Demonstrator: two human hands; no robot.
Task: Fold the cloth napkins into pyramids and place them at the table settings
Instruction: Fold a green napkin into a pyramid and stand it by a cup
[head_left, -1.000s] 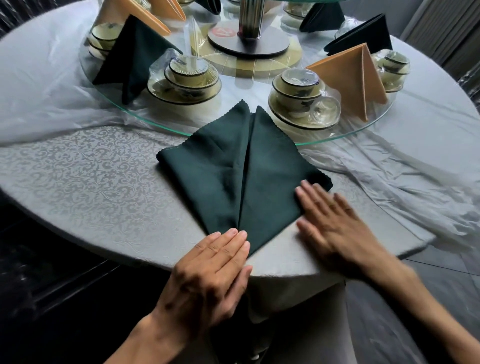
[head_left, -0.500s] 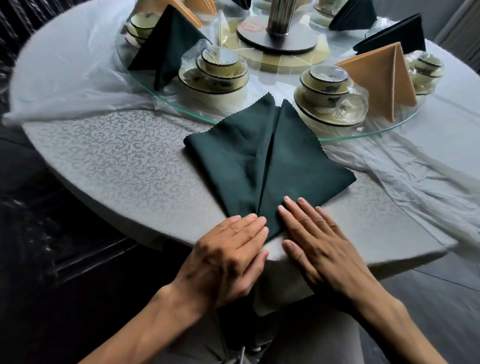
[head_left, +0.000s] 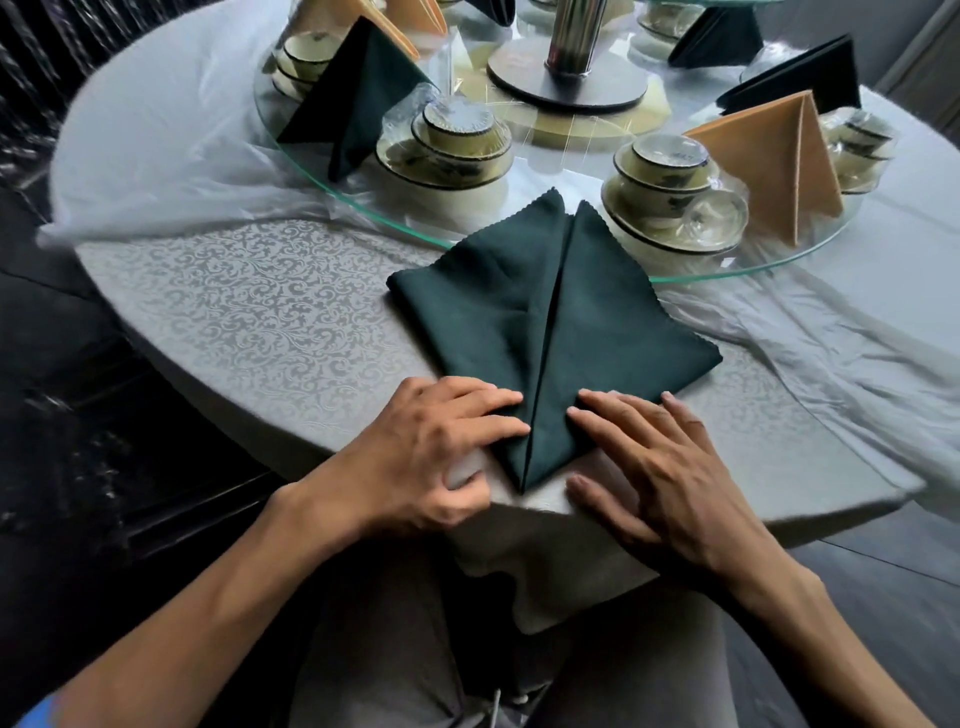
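At the near edge of the round table (head_left: 249, 312), a dark green napkin (head_left: 561, 322) is laid flat on the patterned grey tablecloth (head_left: 218, 291), folded into a kite shape whose two flaps meet along a centre seam and whose point is aimed at the person. Its left flap is pressed down near the point by the straight fingers of the left hand (head_left: 431, 457), and nothing is gripped. Its right flap is pressed likewise by the flat, spread fingers of the right hand (head_left: 670, 478), with the thumb resting on the tablecloth just beside the point.

Beyond the napkin, its two far corners are overlapped by the rim of a glass turntable (head_left: 363, 205). Just behind them, two wrapped sets of cups and saucers (head_left: 452, 150) are stood on the glass, one left and one right. A finished green pyramid (head_left: 358, 98) is seen left of them, an orange pyramid (head_left: 774, 156) right. Clear plastic sheeting (head_left: 810, 332) is bunched over the cloth at both sides. Farther back, a metal centre post (head_left: 571, 36) and more folded napkins are partly visible.
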